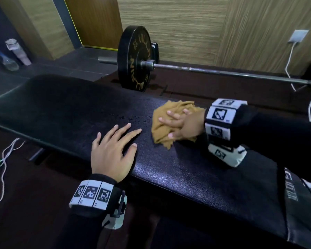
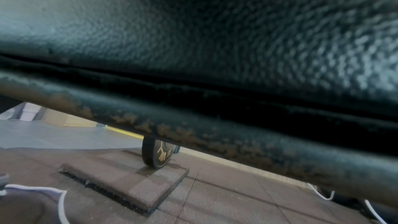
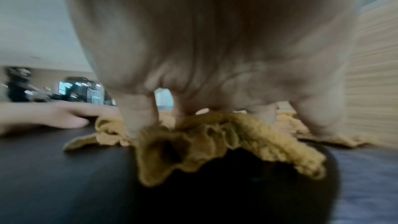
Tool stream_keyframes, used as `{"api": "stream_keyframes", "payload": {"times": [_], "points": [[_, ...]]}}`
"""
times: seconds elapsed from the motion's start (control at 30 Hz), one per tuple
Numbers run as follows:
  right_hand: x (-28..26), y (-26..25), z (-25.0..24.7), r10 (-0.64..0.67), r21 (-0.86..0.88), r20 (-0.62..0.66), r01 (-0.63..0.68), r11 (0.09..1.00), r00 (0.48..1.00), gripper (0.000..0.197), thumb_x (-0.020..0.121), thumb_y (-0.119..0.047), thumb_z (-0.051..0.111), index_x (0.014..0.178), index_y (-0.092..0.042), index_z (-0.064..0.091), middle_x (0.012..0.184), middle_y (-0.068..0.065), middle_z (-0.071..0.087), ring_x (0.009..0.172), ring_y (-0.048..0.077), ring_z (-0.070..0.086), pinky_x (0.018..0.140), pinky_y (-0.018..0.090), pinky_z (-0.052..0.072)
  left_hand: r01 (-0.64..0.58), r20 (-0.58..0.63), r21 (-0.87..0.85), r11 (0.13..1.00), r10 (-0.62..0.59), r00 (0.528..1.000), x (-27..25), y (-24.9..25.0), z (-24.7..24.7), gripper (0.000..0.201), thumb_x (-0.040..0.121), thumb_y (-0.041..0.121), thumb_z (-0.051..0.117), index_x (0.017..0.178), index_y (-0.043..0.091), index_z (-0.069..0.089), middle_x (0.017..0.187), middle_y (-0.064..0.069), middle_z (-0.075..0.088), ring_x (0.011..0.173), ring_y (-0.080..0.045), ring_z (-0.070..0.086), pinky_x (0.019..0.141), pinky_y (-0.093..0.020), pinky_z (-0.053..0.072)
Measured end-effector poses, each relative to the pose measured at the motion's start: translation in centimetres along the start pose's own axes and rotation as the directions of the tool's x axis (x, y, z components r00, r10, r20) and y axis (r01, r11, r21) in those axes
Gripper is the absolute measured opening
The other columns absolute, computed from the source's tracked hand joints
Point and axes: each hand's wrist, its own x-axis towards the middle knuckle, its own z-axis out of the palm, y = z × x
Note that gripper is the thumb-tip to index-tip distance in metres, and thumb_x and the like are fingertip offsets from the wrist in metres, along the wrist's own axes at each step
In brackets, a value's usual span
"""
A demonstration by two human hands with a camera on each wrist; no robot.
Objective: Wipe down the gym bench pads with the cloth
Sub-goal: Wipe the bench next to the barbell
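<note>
Left hand (image 1: 113, 151): palm down on the bench pad (image 1: 61, 112), fingers straight and spread, holding nothing.
Droplets (image 1: 126, 117): scattered on the pad just past the left fingertips, short of the cloth.
Cloth (image 1: 166, 123): mustard, crumpled, lying on the pad just right of the left fingertips and under the right fingers.
Right hand (image 1: 182, 124): fingers extended and slightly apart, pressing down on the cloth.
Barbell (image 1: 223, 72): on the floor beyond both hands, black plate (image 1: 135, 58) upright.
</note>
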Motion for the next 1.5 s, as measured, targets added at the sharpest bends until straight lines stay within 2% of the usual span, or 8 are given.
{"api": "stream_keyframes", "payload": {"times": [0.53, 0.73, 0.9, 1.13, 1.23, 1.33, 1.43, 1.5], "points": [[-3.6, 1.2, 3.1, 0.244, -0.014, -0.039, -0.244, 0.970, 0.969, 0.084, 0.083, -0.076, 0.022, 0.145, -0.037, -0.017, 0.155, 0.011, -0.020, 0.143, 0.041, -0.002, 0.116, 0.051, -0.001, 0.007, 0.006, 0.022, 1.000, -0.008, 1.000, 0.0, 0.2, 0.0, 0.044, 0.086, 0.046, 0.039, 0.128, 0.055, 0.048, 0.143, 0.025, 0.042, 0.140, -0.005, 0.028, 0.115, -0.045, 0.015], [1.7, 2.3, 0.2, 0.347, 0.187, -0.124, -0.322, 0.928, 0.929, 0.069, 0.096, -0.058, 0.026, 0.149, -0.031, -0.009, 0.157, 0.011, -0.009, 0.144, 0.036, 0.005, 0.115, 0.045, 0.005, -0.031, 0.086, 0.027, 0.999, 0.028, 0.996, 0.2, -0.9, -0.1, 0.054, 0.085, 0.060, 0.026, 0.138, 0.054, 0.035, 0.155, 0.014, 0.026, 0.144, -0.005, 0.015, 0.117, -0.041, 0.009], [2.2, 8.0, -1.0, 0.286, 0.300, -0.175, -0.226, 0.927, 0.942, 0.054, 0.099, -0.036, 0.040, 0.147, -0.018, 0.024, 0.135, 0.013, 0.050, 0.122, 0.027, 0.049, 0.101, 0.029, 0.032, 0.126, 0.149, 0.122, 0.985, -0.143, 0.978, 2.8, -6.0, -0.8, 0.061, 0.083, 0.074, 0.017, 0.141, 0.055, 0.021, 0.158, 0.017, 0.016, 0.145, -0.005, 0.009, 0.117, -0.047, 0.005], [1.8, 12.8, -0.2, 0.288, 0.641, -0.096, -0.163, 0.750, 0.953, 0.044, 0.097, -0.002, 0.043, 0.140, -0.008, 0.037, 0.135, 0.016, 0.052, 0.125, 0.029, 0.047, 0.106, 0.034, 0.035, 0.357, 0.195, 0.261, 0.897, -0.411, 0.891, 6.6, -12.4, -1.9, 0.068, 0.076, 0.085, 0.010, 0.140, 0.061, 0.008, 0.159, 0.018, 0.005, 0.147, -0.012, 0.001, 0.114, -0.057, 0.002], [2.2, 11.4, -0.6, 0.224, 0.716, -0.053, -0.120, 0.688, 0.973, 0.039, 0.092, 0.015, 0.025, 0.126, 0.011, 0.043, 0.101, 0.030, 0.053, 0.093, 0.037, 0.057, 0.064, 0.015, 0.044, 0.359, 0.175, 0.262, 0.896, -0.410, 0.895, 6.6, -12.0, -1.9, 0.070, 0.075, 0.084, 0.009, 0.141, 0.060, 0.008, 0.158, 0.018, 0.007, 0.147, -0.012, 0.002, 0.113, -0.057, 0.004], [2.1, 10.6, -0.8, 0.141, 0.775, -0.043, -0.056, 0.630, 0.989, 0.030, 0.098, -0.002, 0.026, 0.080, -0.009, 0.050, 0.071, 0.013, 0.036, 0.049, 0.012, 0.042, 0.043, 0.017, 0.034, 0.364, 0.178, 0.251, 0.897, -0.412, 0.894, 7.0, -12.2, -1.9, 0.071, 0.074, 0.084, 0.011, 0.141, 0.059, 0.009, 0.158, 0.019, 0.007, 0.147, -0.013, 0.002, 0.112, -0.058, 0.005], [2.1, 10.7, -0.2, 0.337, 0.757, -0.141, -0.119, 0.643, 0.931, 0.010, 0.094, -0.030, 0.054, 0.104, -0.032, 0.056, 0.091, 0.001, 0.058, 0.081, 0.010, 0.057, 0.068, 0.017, 0.046, 0.357, 0.196, 0.248, 0.901, -0.407, 0.892, 7.3, -12.3, -1.7, 0.071, 0.074, 0.084, 0.012, 0.140, 0.060, 0.010, 0.159, 0.018, 0.005, 0.147, -0.014, 0.001, 0.112, -0.058, 0.005], [2.6, 11.1, -0.2, 0.388, 0.747, -0.182, -0.129, 0.652, 0.904, 0.021, 0.091, -0.029, 0.061, 0.112, -0.030, 0.057, 0.090, -0.005, 0.061, 0.080, 0.003, 0.057, 0.051, 0.008, 0.043, 0.348, 0.207, 0.264, 0.899, -0.406, 0.890, 7.2, -12.3, -1.7, 0.073, 0.075, 0.085, 0.010, 0.142, 0.057, 0.008, 0.159, 0.016, 0.003, 0.147, -0.016, -0.001, 0.112, -0.059, 0.005]]}}
